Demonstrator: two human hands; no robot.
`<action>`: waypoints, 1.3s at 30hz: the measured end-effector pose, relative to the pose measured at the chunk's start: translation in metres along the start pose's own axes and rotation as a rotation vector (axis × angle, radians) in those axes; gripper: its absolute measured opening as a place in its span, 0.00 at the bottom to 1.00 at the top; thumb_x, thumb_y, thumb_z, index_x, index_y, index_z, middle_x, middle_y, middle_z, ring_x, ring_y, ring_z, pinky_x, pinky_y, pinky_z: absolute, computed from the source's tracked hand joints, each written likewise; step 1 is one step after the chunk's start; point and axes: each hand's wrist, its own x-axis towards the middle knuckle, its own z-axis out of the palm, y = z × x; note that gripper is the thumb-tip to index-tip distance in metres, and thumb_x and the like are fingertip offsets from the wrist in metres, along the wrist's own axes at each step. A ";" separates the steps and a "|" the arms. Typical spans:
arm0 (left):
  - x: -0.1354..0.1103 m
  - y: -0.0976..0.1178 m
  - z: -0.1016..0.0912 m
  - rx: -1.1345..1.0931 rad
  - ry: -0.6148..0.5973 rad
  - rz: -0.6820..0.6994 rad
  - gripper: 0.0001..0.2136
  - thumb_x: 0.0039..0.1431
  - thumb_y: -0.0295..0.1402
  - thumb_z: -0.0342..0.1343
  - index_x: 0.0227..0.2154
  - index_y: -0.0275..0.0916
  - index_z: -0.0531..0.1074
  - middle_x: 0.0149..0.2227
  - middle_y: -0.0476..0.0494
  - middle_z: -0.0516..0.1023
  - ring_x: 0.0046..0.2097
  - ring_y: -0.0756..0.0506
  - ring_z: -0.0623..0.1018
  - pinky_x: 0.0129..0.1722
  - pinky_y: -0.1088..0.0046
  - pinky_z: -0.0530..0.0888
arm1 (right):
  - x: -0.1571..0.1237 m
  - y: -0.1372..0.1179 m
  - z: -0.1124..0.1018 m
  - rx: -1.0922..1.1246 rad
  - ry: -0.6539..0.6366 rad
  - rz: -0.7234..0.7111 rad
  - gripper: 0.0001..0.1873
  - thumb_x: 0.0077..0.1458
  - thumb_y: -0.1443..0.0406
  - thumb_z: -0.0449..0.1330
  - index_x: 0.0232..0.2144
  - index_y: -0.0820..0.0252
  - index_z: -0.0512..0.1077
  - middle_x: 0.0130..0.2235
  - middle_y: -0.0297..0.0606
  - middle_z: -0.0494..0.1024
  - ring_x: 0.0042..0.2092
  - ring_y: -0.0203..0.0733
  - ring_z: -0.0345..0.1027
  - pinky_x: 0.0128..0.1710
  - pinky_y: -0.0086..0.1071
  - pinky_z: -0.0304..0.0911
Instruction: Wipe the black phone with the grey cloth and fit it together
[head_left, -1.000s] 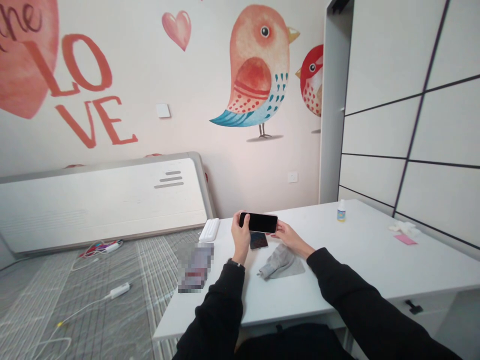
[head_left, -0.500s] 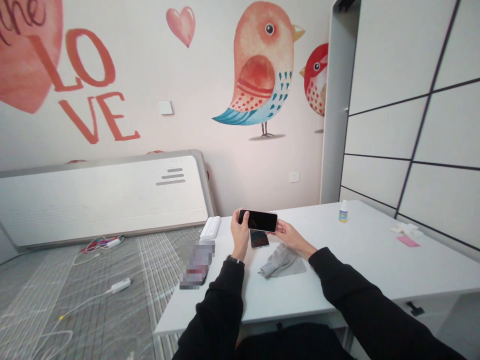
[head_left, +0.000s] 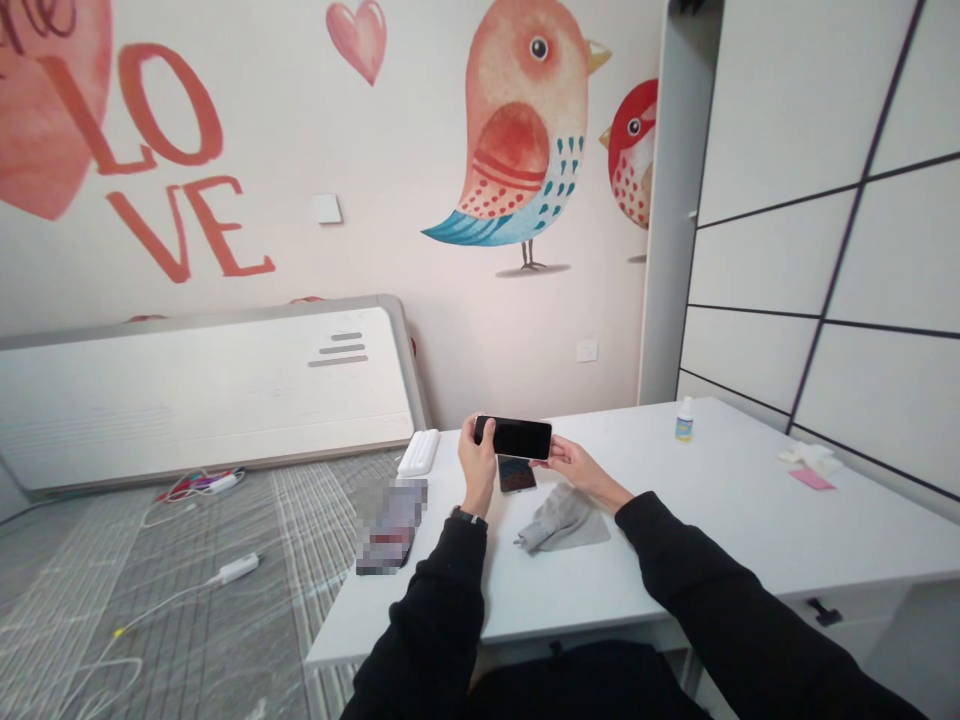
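Head view: a slim black smartphone [head_left: 513,438] is held above a white desk [head_left: 660,590], its long axis running sideways and dipping slightly to the right, its dark glass face turned up toward the camera. The left hand [head_left: 478,465] wraps closely around the phone's left end, thumb pressed on the glass. The right hand [head_left: 579,468] is partly open, its fingers supporting the right end from below. Directly beneath lies a second phone [head_left: 517,474], beside a crumpled grey cloth [head_left: 562,522]; a small white-capped bottle [head_left: 684,421] stands well off to the right.
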 end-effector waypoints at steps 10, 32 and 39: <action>-0.003 0.003 0.004 -0.029 -0.034 -0.031 0.15 0.66 0.44 0.58 0.47 0.38 0.73 0.48 0.42 0.77 0.49 0.43 0.77 0.53 0.55 0.74 | 0.008 0.010 0.001 0.005 0.086 0.006 0.24 0.50 0.62 0.69 0.50 0.60 0.72 0.45 0.43 0.83 0.45 0.50 0.80 0.54 0.52 0.71; 0.011 -0.020 -0.010 -0.209 -0.276 -0.529 0.15 0.67 0.42 0.57 0.49 0.37 0.72 0.46 0.43 0.77 0.42 0.46 0.79 0.40 0.64 0.80 | -0.008 -0.019 0.010 0.094 -0.132 0.035 0.29 0.55 0.53 0.70 0.55 0.58 0.74 0.53 0.47 0.81 0.55 0.52 0.76 0.58 0.47 0.68; 0.014 -0.015 -0.010 -0.021 -0.245 -0.297 0.18 0.67 0.42 0.57 0.55 0.39 0.70 0.54 0.39 0.75 0.51 0.42 0.78 0.50 0.56 0.78 | -0.008 -0.022 0.012 0.092 -0.086 0.041 0.27 0.52 0.52 0.72 0.51 0.58 0.79 0.51 0.47 0.82 0.54 0.53 0.76 0.59 0.49 0.67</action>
